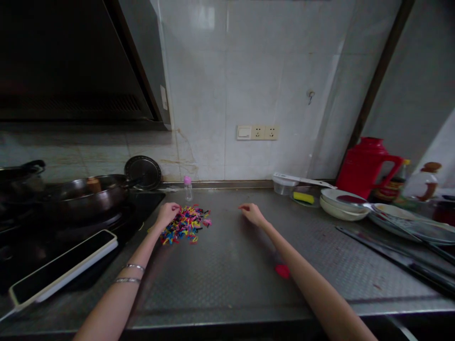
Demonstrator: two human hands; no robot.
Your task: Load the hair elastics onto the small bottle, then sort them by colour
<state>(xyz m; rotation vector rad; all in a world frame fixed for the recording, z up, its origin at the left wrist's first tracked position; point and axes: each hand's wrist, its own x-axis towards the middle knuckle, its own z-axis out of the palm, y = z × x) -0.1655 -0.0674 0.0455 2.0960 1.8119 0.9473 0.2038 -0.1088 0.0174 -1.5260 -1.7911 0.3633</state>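
Observation:
A heap of small colourful elastic hair bands (188, 222) lies on the metal countertop. My left hand (168, 213) is at the heap's upper left edge, its fingers drawn together over the bands; anything between the fingertips is too small to make out. Right of the heap and apart from it, my right hand (253, 214) hovers low over the counter with fingers pinched; what they hold, if anything, does not show. A small clear bottle with a pink cap (188, 188) stands upright behind the heap. Beside my right forearm lies a small red object (282, 271), partly hidden.
To the left are a gas stove with a pan (81, 194) and a white-cased phone (64, 265). On the right stand a clear plastic tub (283, 184), a yellow sponge (303, 198) in a dish, stacked bowls (343, 210), a red thermos jug (364, 168) and long dark utensils (387, 255).

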